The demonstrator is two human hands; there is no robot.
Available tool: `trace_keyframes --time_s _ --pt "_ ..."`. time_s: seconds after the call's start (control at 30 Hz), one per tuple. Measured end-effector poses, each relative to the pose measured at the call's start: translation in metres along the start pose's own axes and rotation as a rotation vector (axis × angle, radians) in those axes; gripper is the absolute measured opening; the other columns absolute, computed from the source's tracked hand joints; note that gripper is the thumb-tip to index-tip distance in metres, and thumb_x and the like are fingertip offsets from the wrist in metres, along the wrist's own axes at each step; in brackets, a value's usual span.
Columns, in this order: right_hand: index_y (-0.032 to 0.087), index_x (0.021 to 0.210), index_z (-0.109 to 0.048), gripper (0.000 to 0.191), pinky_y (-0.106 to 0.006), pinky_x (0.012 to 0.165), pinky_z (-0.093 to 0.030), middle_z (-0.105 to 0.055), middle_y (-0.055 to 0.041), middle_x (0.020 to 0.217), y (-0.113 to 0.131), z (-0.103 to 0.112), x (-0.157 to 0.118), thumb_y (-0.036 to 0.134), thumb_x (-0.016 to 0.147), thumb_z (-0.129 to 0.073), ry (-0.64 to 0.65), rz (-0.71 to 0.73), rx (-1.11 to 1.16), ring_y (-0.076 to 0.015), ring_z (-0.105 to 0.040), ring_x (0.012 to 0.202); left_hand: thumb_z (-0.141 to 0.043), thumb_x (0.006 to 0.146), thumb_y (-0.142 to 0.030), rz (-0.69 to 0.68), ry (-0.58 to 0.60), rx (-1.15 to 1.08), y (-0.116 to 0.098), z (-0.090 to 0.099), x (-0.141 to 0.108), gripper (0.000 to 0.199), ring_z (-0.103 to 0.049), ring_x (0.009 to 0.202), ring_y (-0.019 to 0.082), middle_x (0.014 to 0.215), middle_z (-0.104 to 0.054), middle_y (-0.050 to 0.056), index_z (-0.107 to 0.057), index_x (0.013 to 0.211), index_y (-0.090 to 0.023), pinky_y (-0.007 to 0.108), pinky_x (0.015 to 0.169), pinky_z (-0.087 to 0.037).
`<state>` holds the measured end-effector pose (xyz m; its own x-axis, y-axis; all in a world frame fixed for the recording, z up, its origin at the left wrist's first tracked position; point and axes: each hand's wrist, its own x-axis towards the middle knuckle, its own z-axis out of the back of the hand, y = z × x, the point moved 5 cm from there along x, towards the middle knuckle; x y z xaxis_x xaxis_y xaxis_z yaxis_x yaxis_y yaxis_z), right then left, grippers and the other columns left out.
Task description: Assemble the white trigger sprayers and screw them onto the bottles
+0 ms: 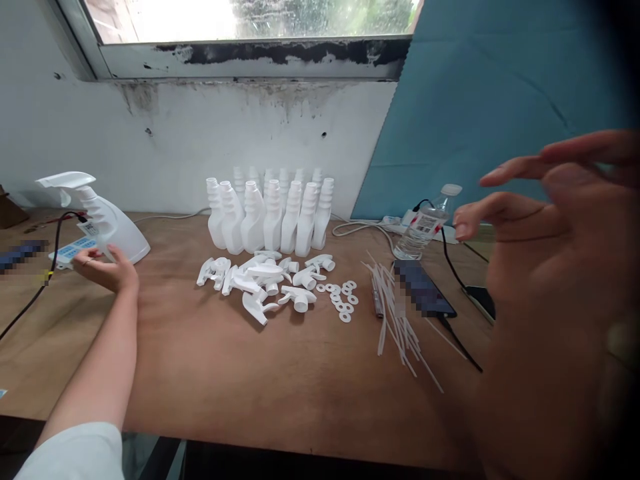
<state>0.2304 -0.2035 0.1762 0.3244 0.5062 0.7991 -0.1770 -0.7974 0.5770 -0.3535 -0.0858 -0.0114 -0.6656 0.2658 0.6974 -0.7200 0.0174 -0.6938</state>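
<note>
On the left, my left hand [107, 268] is palm up with its fingers apart, in front of an assembled white spray bottle [120, 230]. Whether it touches the bottle is unclear. The bottle leans left in view, its trigger head on top and a small printed label on its neck side. Beneath the fingers lies a blue-and-white sheet [75, 250]. My right hand [545, 267] is raised close to the camera at the right, fingers bent and apart, with nothing visible between them. It hides part of the table's right side.
White bottles [273, 217] without tops stand in rows by the wall. Before them lie loose trigger heads [265, 273], white ring washers [345, 297] and thin tubes [395, 313]. A phone [425, 287], a clear water bottle [425, 227] and cables are at the right.
</note>
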Motion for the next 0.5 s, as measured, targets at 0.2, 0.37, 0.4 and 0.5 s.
trace_keyframes --time_s 0.2,0.37,0.4,0.5 --pt "0.021 0.082 -0.062 0.003 -0.028 0.047 -0.046 -0.063 0.0002 0.073 -0.082 -0.008 -0.032 0.021 0.084 -0.06 0.276 -0.242 -0.159 -0.0112 -0.058 0.048 -0.058 0.086 -0.039 -0.331 0.589 -0.119 -0.064 -0.031 -0.074 0.029 -0.053 0.087 0.018 0.098 -0.055 0.005 -0.055 0.101 -0.015 0.034 0.085 -0.045" --pt "0.017 0.084 -0.066 0.014 -0.027 0.057 -0.044 -0.065 -0.0023 0.072 -0.146 -0.001 -0.099 0.025 0.086 -0.055 0.899 -0.29 -0.564 -0.0139 -0.057 0.061 -0.053 0.087 -0.044 -0.519 0.865 -0.175 -0.108 -0.042 -0.125 0.037 -0.05 0.116 0.027 0.116 -0.059 0.01 -0.063 0.112 -0.018 0.041 0.103 -0.04" --pt "0.017 0.086 -0.067 0.015 -0.027 0.059 -0.045 -0.066 -0.0032 0.075 -0.152 0.0 -0.111 0.025 0.087 -0.054 1.014 -0.298 -0.568 -0.0144 -0.057 0.064 -0.053 0.087 -0.044 -0.533 0.889 -0.176 -0.113 -0.042 -0.129 0.037 -0.049 0.118 0.028 0.116 -0.06 0.01 -0.064 0.112 -0.018 0.043 0.105 -0.038" --pt "0.017 0.097 -0.068 0.018 -0.028 0.065 -0.047 -0.066 -0.005 0.083 -0.162 0.002 -0.133 0.027 0.086 -0.057 1.228 -0.313 -0.528 -0.0159 -0.059 0.071 -0.055 0.086 -0.042 -0.501 0.91 -0.196 -0.119 -0.041 -0.132 0.036 -0.052 0.115 0.027 0.113 -0.063 0.01 -0.066 0.11 -0.018 0.044 0.104 -0.04"
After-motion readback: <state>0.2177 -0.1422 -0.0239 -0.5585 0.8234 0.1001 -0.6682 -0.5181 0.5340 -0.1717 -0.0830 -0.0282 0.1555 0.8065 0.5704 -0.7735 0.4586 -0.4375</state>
